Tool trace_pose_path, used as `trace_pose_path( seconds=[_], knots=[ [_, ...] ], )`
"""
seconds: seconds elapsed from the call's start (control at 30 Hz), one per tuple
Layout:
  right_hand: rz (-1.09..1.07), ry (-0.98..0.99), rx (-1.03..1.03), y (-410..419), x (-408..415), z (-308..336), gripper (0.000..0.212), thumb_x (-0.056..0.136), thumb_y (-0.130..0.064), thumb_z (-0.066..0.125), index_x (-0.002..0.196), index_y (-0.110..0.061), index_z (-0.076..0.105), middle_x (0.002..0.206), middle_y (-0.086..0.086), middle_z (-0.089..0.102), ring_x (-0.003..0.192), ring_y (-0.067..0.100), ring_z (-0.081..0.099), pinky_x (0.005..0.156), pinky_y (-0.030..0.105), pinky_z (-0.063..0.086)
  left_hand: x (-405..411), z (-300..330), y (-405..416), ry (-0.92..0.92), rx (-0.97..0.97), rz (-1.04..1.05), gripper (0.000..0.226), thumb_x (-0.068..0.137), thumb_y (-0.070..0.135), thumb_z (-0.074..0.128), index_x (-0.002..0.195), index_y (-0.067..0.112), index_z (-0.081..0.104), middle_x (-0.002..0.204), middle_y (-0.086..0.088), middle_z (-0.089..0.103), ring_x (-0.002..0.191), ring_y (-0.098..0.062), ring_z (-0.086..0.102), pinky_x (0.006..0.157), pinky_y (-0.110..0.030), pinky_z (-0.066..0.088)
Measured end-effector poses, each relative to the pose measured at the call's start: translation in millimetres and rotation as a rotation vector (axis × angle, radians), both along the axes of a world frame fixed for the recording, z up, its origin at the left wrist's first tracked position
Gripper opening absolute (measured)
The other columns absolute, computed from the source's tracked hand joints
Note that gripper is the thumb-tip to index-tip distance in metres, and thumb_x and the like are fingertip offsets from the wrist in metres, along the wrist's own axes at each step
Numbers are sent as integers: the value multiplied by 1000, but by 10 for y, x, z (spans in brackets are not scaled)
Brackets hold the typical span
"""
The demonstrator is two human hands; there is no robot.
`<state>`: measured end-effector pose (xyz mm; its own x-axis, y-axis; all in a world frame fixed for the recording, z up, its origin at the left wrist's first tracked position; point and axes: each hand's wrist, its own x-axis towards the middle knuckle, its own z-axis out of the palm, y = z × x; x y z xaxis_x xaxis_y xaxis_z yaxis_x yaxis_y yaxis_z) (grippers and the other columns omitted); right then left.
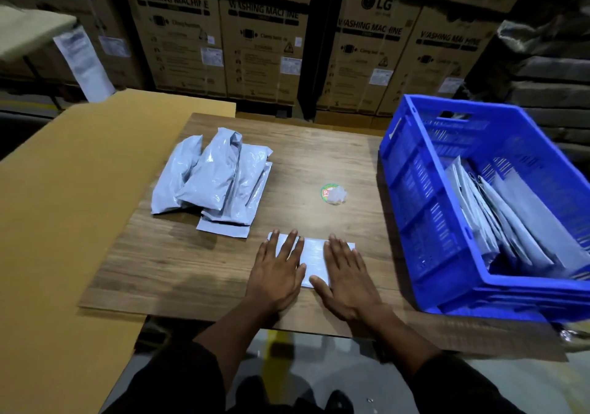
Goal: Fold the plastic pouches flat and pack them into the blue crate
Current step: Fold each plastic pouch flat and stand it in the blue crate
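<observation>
Head view, hands (314, 273) flat on pouch (314, 255)

The room is dim, the bench (319, 158) has a soft bright patch, and the edges look dark, bent and blurry.

We note two bare hands, left hand (277, 273) and right hand (346, 281), no rings, watch or gloves visible. Forearms bare. Dark, loose short sleeves (178, 378) at 6 o'clock. Dark shoes (338, 401) below, blurred.
</observation>
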<state>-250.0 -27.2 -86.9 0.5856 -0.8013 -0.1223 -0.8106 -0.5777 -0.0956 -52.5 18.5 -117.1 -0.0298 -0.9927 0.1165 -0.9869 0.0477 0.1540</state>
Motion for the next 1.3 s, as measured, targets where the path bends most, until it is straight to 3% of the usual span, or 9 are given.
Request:
trace_pose_path(
  seconds=[0.2, 0.4, 0.6, 0.7, 0.83, 0.93, 1.07, 1.2, 1.3],
  knots=[
    [43, 62, -5, -12, -304, 123, 108, 85, -82, -3, 158, -3, -1, 163, 17, -16, 152, 31, -15, 121, 46, -6, 52, -5, -58, -2, 19, -49, 63, 101, 50, 32, 155, 19, 42, 164, -3, 34, 149, -45, 28, 115, -60, 34],
    [335, -9, -231, 60, -202, 208, 45, 100, -40, 43, 130, -10, 57, 155, 17, 40, 143, 39, 37, 114, 49, 37, 143, 26, -120, 0, 17, -108, 65, 102, 54, 29, 154, 19, 45, 164, -1, 34, 149, -38, 33, 113, -59, 36],
    [244, -142, -317, 84, -116, 318, 25, 97, -33, 47, 99, -15, 63, 140, 10, 59, 123, 31, 60, 87, 39, 57, 171, 92, 22, -119, -128, -249, 78, 94, 58, 44, 156, 11, 38, 166, -5, 30, 155, -25, 21, 119, -61, 17],
    [203, -194, -368, 86, -77, 396, 21, 96, -33, 46, 102, -17, 59, 143, 7, 56, 118, 25, 63, 70, 36, 60, 190, 124, -25, -128, -242, -172, 50, 92, 24, 44, 140, 20, 59, 153, -4, 51, 149, -30, 35, 114, -68, 24],
    [475, -89, -456, 197, -23, 466, 40, 98, -31, 49, 136, -23, 53, 151, -4, 48, 147, 28, 34, 111, 64, 32, 228, 269, -146, -81, -321, -122, 53, 84, 16, 37, 128, 27, 66, 146, -4, 58, 145, -32, 36, 110, -71, 27],
    [536, 21, -465, 220, 50, 505, 29, 101, -35, 45, 120, -28, 66, 144, -7, 55, 150, 32, 25, 107, 72, 27, 225, 339, -180, -45, -367, -168, 57, 79, 10, 39, 126, 29, 67, 151, -4, 53, 149, -31, 28, 110, -71, 28],
    [495, 100, -353, -21, 129, 582, 30, 91, -33, 44, 99, -29, 73, 125, 0, 67, 124, 34, 58, 77, 47, 58, 195, 394, -232, 77, -347, -160, 69, 67, -3, 70, 130, 26, 63, 156, -8, 46, 150, -31, 26, 111, -60, 29],
    [409, 116, -280, -157, 133, 853, 34, 91, -45, 47, 109, -29, 70, 122, -3, 67, 98, 22, 68, 53, 33, 52, 172, 414, -143, 241, -341, 21, 71, 100, 41, 44, 161, 19, 17, 169, -16, 12, 155, -32, 18, 118, -50, 27],
    [376, 104, -281, -246, 48, 991, 34, 81, -25, 73, 115, -29, 68, 118, -8, 69, 77, 21, 70, 46, 30, 46, 149, 253, -37, 238, -330, 92, 77, 101, 49, 39, 163, 17, 7, 170, -14, 4, 155, -32, 19, 120, -50, 27]
  ],
)
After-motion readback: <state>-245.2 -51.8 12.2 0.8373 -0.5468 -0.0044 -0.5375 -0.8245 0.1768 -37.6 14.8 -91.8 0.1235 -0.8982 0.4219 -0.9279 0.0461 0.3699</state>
